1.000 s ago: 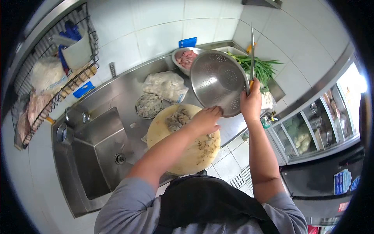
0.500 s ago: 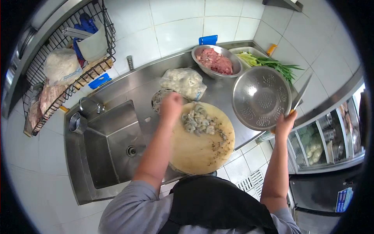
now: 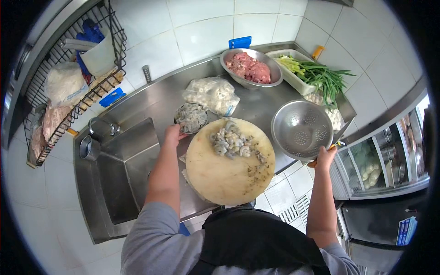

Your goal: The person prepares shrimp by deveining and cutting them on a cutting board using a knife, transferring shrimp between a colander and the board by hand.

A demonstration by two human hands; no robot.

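Observation:
My left hand (image 3: 172, 135) grips the near-left rim of a small metal bowl (image 3: 206, 120) heaped with greyish shrimp shells (image 3: 190, 116); part of the fingers is hidden. Held by its near-right rim, a perforated metal colander (image 3: 300, 123) is in my right hand (image 3: 324, 159). The same hand also keeps a knife (image 3: 339, 134), its yellow handle in the grip and its blade partly behind the colander. Between the hands lies a round cutting board (image 3: 220, 178) with a pile of peeled shrimp (image 3: 229, 140) and dark scraps at its right side.
Behind the board sits a plastic bag of pale food (image 3: 211, 95). A metal bowl of raw meat (image 3: 250, 68) and a tray of green onions (image 3: 316, 75) stand at the back. The sink (image 3: 123, 178) is at left, under a wire rack (image 3: 98, 94); a glass-door fridge (image 3: 380, 160) is at right.
My left hand has moved left and down from above the board's edge and taken hold of the shell bowl. The colander has come lower and slightly left, with the knife.

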